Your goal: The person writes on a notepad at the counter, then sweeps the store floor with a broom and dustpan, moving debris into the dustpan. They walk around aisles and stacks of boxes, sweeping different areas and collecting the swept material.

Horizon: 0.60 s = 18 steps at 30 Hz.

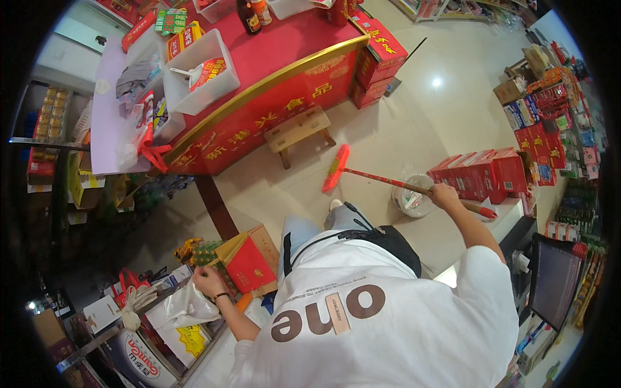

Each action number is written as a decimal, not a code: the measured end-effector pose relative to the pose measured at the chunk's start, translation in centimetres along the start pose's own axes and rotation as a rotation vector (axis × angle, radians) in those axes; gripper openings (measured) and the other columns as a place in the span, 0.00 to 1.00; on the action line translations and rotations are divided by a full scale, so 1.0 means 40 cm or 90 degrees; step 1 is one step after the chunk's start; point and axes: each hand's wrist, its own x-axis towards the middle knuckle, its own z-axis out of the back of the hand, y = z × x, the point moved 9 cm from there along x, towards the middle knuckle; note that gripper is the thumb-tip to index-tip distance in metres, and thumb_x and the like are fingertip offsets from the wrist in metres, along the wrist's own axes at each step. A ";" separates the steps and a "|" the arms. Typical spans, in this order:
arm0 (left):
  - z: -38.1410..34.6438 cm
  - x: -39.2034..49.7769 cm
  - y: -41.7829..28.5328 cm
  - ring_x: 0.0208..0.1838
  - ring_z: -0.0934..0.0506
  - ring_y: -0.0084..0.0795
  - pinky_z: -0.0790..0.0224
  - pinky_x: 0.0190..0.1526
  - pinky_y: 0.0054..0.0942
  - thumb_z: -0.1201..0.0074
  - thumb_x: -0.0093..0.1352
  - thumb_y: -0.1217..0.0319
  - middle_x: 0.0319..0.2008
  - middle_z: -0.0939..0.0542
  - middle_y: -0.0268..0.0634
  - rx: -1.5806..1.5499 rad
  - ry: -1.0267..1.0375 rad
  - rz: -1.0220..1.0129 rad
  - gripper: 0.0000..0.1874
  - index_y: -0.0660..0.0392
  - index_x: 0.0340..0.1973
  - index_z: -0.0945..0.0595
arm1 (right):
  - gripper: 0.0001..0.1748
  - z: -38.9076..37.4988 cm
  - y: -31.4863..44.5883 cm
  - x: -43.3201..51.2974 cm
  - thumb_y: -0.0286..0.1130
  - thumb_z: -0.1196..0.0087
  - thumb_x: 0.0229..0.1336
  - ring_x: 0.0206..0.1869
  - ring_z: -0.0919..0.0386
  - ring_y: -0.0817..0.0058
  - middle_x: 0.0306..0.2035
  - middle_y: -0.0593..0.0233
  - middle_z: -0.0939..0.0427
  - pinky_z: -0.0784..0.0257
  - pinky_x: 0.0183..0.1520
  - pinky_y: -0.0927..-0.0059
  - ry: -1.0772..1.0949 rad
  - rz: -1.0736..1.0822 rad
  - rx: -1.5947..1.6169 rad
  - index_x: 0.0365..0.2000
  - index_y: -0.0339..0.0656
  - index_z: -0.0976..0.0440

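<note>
My right hand (444,195) is closed around the wooden handle of a broom (378,178). The broom's pinkish-red head (335,168) rests on the floor beyond my feet, near a wooden stool (298,130). At the lower left, my left hand (209,281), with a dark band at the wrist, has curled fingers at the gathered top of a white plastic bag (190,306). The bag lies over boxes on a shelf; its contact with the fingers is partly hidden. Below my right hand's side of the handle stands a lined waste bin (413,196).
A red counter (291,53) with gold trim carries white plastic tubs (201,72) and bottles. Red cartons (478,172) stand at the right, beside a counter with a monitor (556,281). An open cardboard box (250,262) is near my left arm. Stocked shelves line both sides.
</note>
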 end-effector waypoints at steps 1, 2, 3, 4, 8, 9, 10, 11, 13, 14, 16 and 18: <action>-0.030 -0.031 -0.011 0.40 0.28 0.49 0.37 0.43 0.41 0.52 0.57 0.68 0.34 0.25 0.53 -0.031 0.051 0.040 0.15 0.66 0.35 0.23 | 0.14 0.031 -0.013 -0.001 0.43 0.53 0.49 0.38 0.25 0.61 0.34 0.57 0.23 0.30 0.42 0.61 -0.009 0.020 -0.006 0.32 0.50 0.23; -0.038 -0.062 -0.041 0.42 0.29 0.48 0.38 0.44 0.40 0.52 0.57 0.69 0.35 0.25 0.51 -0.011 0.043 0.026 0.14 0.65 0.35 0.23 | 0.14 0.066 -0.041 -0.008 0.42 0.52 0.48 0.37 0.24 0.61 0.32 0.56 0.23 0.30 0.41 0.61 -0.017 0.026 0.008 0.30 0.47 0.23; -0.067 -0.082 -0.059 0.45 0.30 0.47 0.40 0.47 0.39 0.51 0.58 0.68 0.39 0.26 0.50 -0.023 0.128 0.035 0.15 0.64 0.38 0.24 | 0.14 0.099 -0.059 -0.010 0.41 0.51 0.46 0.36 0.24 0.61 0.30 0.55 0.23 0.29 0.41 0.61 -0.026 0.040 0.030 0.28 0.44 0.23; -0.083 -0.104 -0.075 0.46 0.30 0.47 0.40 0.49 0.38 0.50 0.58 0.68 0.40 0.27 0.49 -0.022 0.149 0.060 0.15 0.64 0.38 0.24 | 0.13 0.128 -0.083 -0.008 0.40 0.51 0.45 0.33 0.23 0.60 0.28 0.55 0.23 0.29 0.39 0.62 -0.049 0.013 0.009 0.27 0.44 0.23; -0.140 -0.176 -0.165 0.47 0.31 0.46 0.41 0.50 0.38 0.50 0.58 0.68 0.39 0.26 0.49 -0.057 0.213 0.011 0.16 0.64 0.39 0.24 | 0.11 0.173 -0.060 0.011 0.35 0.52 0.45 0.31 0.23 0.61 0.25 0.55 0.23 0.28 0.35 0.63 -0.117 0.079 -0.043 0.25 0.40 0.24; -0.151 -0.188 -0.190 0.46 0.30 0.46 0.40 0.50 0.38 0.50 0.59 0.67 0.39 0.26 0.50 -0.061 0.219 -0.023 0.16 0.64 0.39 0.24 | 0.11 0.167 -0.038 0.025 0.35 0.52 0.45 0.31 0.23 0.62 0.25 0.56 0.23 0.28 0.35 0.63 -0.130 0.081 -0.095 0.25 0.41 0.24; -0.163 -0.198 -0.214 0.46 0.29 0.45 0.39 0.49 0.37 0.51 0.59 0.66 0.39 0.26 0.50 -0.066 0.223 -0.054 0.16 0.64 0.38 0.24 | 0.10 0.162 -0.008 0.043 0.34 0.53 0.45 0.30 0.23 0.63 0.25 0.56 0.23 0.28 0.34 0.64 -0.146 0.091 -0.150 0.25 0.42 0.23; -0.173 -0.208 -0.227 0.46 0.29 0.45 0.38 0.49 0.37 0.51 0.60 0.66 0.39 0.25 0.51 -0.064 0.232 -0.072 0.16 0.64 0.38 0.23 | 0.09 0.156 0.006 0.056 0.33 0.53 0.46 0.32 0.22 0.65 0.27 0.58 0.22 0.28 0.34 0.65 -0.153 0.076 -0.181 0.25 0.45 0.23; -0.192 -0.232 -0.252 0.46 0.29 0.44 0.38 0.49 0.36 0.51 0.59 0.67 0.38 0.25 0.50 -0.093 0.229 -0.093 0.15 0.64 0.37 0.23 | 0.10 0.151 0.014 0.078 0.32 0.54 0.48 0.34 0.22 0.65 0.30 0.56 0.22 0.28 0.35 0.66 -0.131 0.058 -0.175 0.27 0.44 0.23; -0.196 -0.244 -0.261 0.45 0.29 0.44 0.38 0.49 0.36 0.50 0.58 0.67 0.38 0.25 0.50 -0.099 0.222 -0.108 0.15 0.63 0.37 0.23 | 0.10 0.142 0.021 0.088 0.32 0.54 0.48 0.36 0.23 0.65 0.32 0.56 0.23 0.28 0.36 0.66 -0.105 0.046 -0.164 0.28 0.44 0.23; -0.219 -0.266 -0.272 0.46 0.30 0.44 0.42 0.51 0.36 0.51 0.58 0.68 0.38 0.25 0.48 -0.135 0.255 -0.116 0.13 0.62 0.36 0.23 | 0.11 0.137 0.024 0.099 0.32 0.54 0.49 0.38 0.23 0.65 0.34 0.55 0.23 0.28 0.38 0.66 -0.072 0.002 -0.157 0.31 0.44 0.23; -0.226 -0.285 -0.278 0.47 0.31 0.43 0.43 0.51 0.36 0.52 0.59 0.69 0.39 0.26 0.47 -0.134 0.262 -0.134 0.11 0.60 0.35 0.23 | 0.11 0.135 0.032 0.102 0.31 0.55 0.50 0.40 0.24 0.64 0.36 0.56 0.23 0.28 0.39 0.67 -0.054 -0.007 -0.148 0.32 0.44 0.23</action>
